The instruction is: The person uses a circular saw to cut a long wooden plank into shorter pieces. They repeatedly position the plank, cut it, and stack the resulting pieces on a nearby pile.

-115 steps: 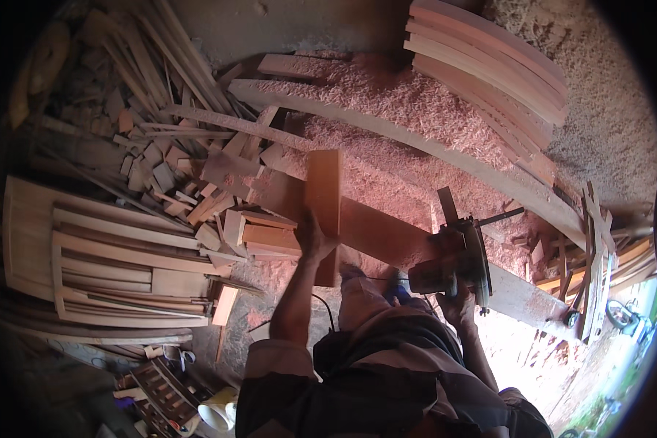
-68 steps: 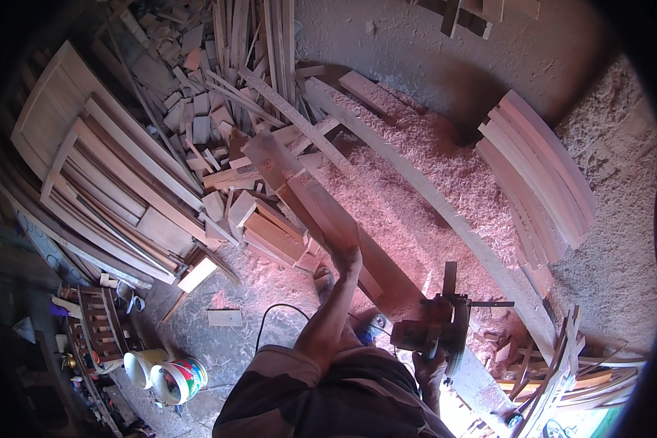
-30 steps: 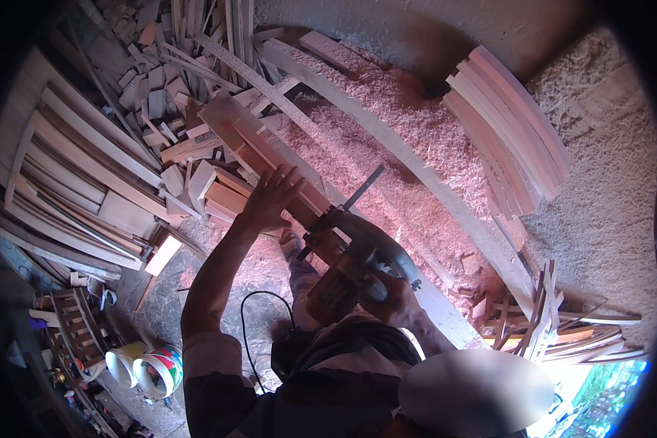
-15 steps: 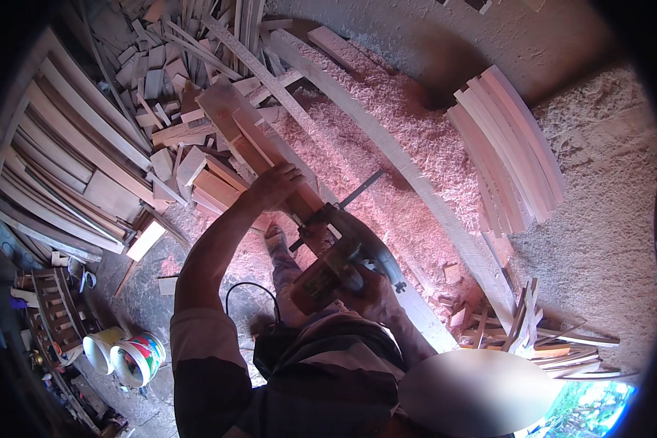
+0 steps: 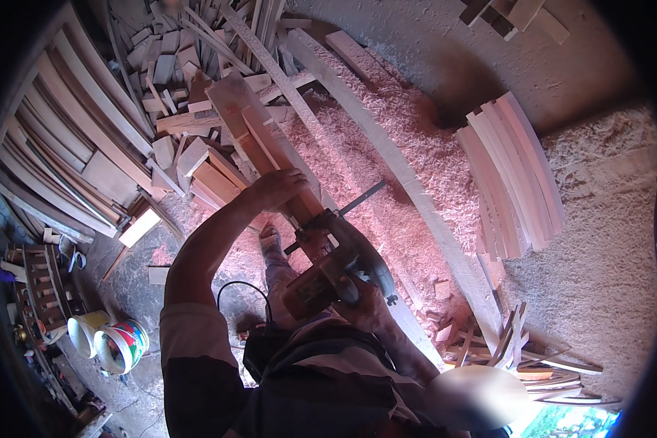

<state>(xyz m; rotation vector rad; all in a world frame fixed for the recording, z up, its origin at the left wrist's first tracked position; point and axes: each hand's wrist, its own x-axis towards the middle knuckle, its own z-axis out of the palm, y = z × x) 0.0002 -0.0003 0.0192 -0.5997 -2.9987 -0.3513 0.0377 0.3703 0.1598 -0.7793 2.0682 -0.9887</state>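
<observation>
My right hand (image 5: 365, 305) is closed around the rear handle of a circular saw (image 5: 354, 252), in front of my body. A thin metal guide bar (image 5: 362, 198) runs crosswise through the saw's base. The saw sits at the near end of a long reddish-brown wooden board (image 5: 254, 146), with a narrower strip lying along its top. My left hand (image 5: 279, 188) grips the board just ahead of the saw, fingers together over its upper face. The saw's body hides the blade and most of my right fingers. A black cord (image 5: 244, 285) loops left of the saw.
Curved planks (image 5: 87, 109) lean at the left, and offcuts (image 5: 171, 62) pile up at the far left. Pink shavings (image 5: 343, 157) cover the floor under a long pale plank (image 5: 398, 157). Curved pieces (image 5: 515, 175) are stacked at right. Buckets (image 5: 124, 347) stand lower left, near my foot (image 5: 270, 237).
The view has turned slightly, so the surroundings sit a little differently. Both hands keep their holds, and the saw has hardly moved against the board.
</observation>
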